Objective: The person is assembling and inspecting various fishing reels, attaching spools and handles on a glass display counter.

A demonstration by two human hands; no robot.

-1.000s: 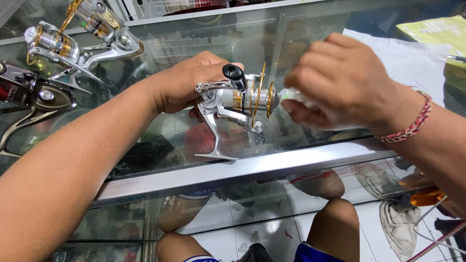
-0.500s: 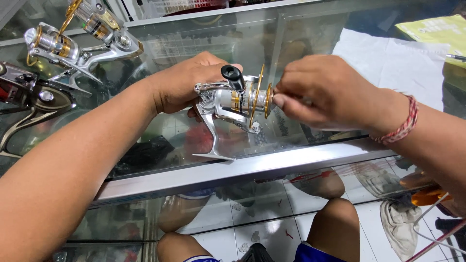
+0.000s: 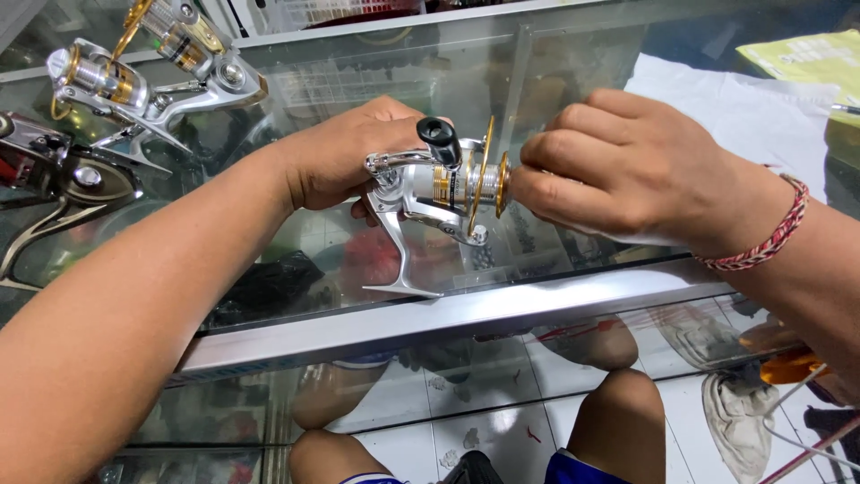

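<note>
A silver and gold spinning fishing reel (image 3: pixel 430 193) with a black handle knob is held just above a glass counter top (image 3: pixel 296 260). My left hand (image 3: pixel 345 161) grips the reel body from behind. My right hand (image 3: pixel 618 170) has its fingers closed around the front of the gold spool, hiding the spool's end. A red and white braided band circles my right wrist.
Two more silver and gold reels (image 3: pixel 134 76) lie at the back left, and a dark reel (image 3: pixel 54 179) sits at the left edge. White cloth (image 3: pixel 743 108) and a yellow-green sheet (image 3: pixel 806 54) lie at the back right. My bare knees show below the counter's metal edge (image 3: pixel 448 314).
My right hand has moved left onto the spool and closed its fingers on the front of it. The reel has tilted slightly and stays in my left hand.
</note>
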